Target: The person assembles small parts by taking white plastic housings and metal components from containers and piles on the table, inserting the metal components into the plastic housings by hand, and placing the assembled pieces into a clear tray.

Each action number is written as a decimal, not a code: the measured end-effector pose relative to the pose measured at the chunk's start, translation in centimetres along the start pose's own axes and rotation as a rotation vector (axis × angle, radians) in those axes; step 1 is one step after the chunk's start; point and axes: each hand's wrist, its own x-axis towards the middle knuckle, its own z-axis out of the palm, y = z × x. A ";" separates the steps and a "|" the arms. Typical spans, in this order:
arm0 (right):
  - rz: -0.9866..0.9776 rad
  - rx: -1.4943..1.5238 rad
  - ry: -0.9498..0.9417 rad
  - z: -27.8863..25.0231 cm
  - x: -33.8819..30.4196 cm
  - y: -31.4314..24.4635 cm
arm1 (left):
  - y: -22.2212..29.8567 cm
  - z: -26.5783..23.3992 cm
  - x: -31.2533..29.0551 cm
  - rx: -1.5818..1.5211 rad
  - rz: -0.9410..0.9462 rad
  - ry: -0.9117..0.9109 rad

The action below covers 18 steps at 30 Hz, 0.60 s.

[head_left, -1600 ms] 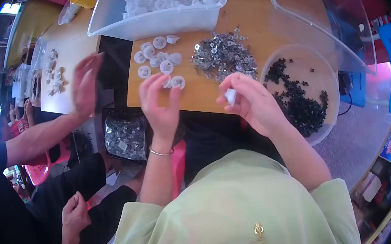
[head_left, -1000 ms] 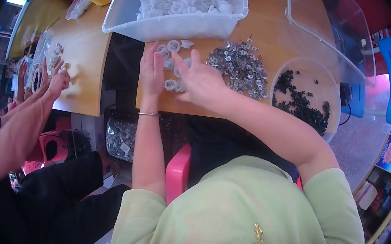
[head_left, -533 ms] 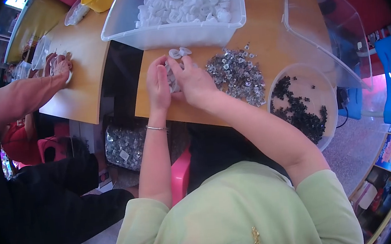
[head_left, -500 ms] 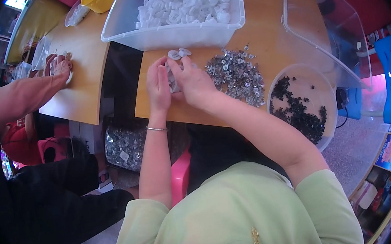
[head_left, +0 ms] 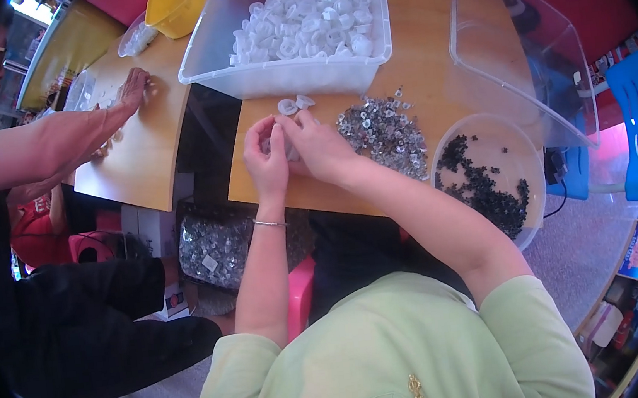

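My left hand (head_left: 265,156) and my right hand (head_left: 320,146) meet over the table's near edge, fingers bent and fingertips touching. Whitish, translucent plastic pieces (head_left: 291,152) show between the palms, mostly covered by the fingers. Exactly what the fingertips pinch is too small to make out. Just beyond them lie a couple of loose white round plastic pieces (head_left: 288,106). To the right of my right hand is a heap of small shiny metal pieces (head_left: 386,131). Behind my hands stands a large clear bin (head_left: 283,79) piled with white plastic pieces (head_left: 305,26).
A round clear tub (head_left: 535,203) of small black parts (head_left: 481,190) sits at the right table edge, near a large clear container (head_left: 523,72). On the left, a co-worker's hand (head_left: 133,93) reaches over another table (head_left: 150,147). A yellow basin (head_left: 178,8) stands beyond it.
The view has shifted slightly, so the table appears lower. My fingertips have drawn together, covering more of the white pieces. The co-worker's hand has moved farther out, fingers extended.
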 end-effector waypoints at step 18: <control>-0.303 -0.252 0.510 -22.5 -2.7 -1.8 | 18.3 16.1 2.5 -0.199 0.605 -0.106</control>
